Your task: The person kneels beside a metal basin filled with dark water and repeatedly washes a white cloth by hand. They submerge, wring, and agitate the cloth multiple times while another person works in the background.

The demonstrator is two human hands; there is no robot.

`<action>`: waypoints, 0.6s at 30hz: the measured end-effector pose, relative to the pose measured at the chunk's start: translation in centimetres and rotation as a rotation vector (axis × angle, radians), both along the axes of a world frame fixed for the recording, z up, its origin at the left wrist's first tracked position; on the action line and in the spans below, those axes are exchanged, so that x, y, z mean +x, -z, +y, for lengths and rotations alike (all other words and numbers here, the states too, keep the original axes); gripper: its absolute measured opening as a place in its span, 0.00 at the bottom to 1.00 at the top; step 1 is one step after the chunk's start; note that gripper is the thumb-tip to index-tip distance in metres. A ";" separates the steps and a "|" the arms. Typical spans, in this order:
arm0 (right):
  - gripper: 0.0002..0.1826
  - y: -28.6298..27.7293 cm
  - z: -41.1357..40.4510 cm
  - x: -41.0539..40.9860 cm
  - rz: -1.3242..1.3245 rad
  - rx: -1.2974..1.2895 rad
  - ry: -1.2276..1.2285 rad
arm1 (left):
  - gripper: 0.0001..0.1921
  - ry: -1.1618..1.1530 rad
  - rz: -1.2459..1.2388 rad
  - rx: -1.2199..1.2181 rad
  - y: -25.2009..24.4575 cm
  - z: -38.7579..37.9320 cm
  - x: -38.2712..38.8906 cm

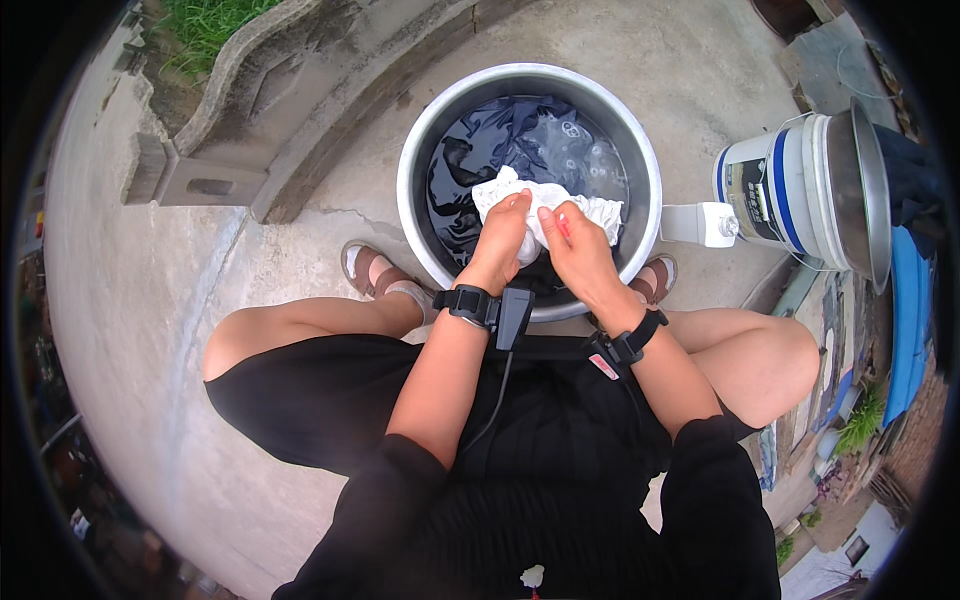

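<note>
Both of my hands grip one bunched white cloth (555, 196) over the near half of a round metal basin (409, 172). My left hand (501, 238) holds its middle left part, thumb on top. Close beside it, my right hand (583, 251) has the cloth's right part, and a red mark shows near the thumb. Beneath, dark fabric (517, 127) lies in water in the basin, with soap bubbles (574, 139) floating at the right. The cloth's underside and most of my fingertips are hidden.
Right of the basin stands a white plastic bottle (694, 225). Beyond it are a white bucket (765, 187) with blue bands and a wide metal bowl (862, 195) on top. A low concrete border wall (300, 90) curves behind at the left. My feet flank the basin on the concrete floor (315, 262).
</note>
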State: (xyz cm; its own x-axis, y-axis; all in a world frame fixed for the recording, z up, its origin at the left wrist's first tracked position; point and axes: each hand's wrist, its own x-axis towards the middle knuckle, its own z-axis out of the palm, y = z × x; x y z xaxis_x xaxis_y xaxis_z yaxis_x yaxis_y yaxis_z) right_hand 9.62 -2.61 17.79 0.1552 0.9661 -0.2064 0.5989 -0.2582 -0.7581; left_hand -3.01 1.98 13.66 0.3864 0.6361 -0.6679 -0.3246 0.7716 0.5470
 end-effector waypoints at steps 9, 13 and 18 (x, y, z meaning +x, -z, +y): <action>0.33 -1.2 1.6 -0.6 -0.206 0.024 0.070 | 0.19 0.006 0.039 -0.184 -1.5 -3.4 3.3; 0.30 -0.6 0.0 -1.1 -0.153 0.057 -0.152 | 0.19 -0.016 -0.780 -0.167 -1.7 -2.7 2.2; 0.31 1.9 0.8 3.3 -0.006 -0.220 0.080 | 0.22 0.077 0.042 -0.079 -2.8 -3.4 3.9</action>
State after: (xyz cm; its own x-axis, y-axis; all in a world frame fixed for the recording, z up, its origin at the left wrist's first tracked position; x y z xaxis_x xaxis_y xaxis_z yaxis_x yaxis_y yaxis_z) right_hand 12.97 -1.86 15.86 0.2317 0.8825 -0.4094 0.5743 -0.4638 -0.6746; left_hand 0.92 -1.41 16.49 0.4023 0.5509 -0.7313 -0.2410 0.8343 0.4959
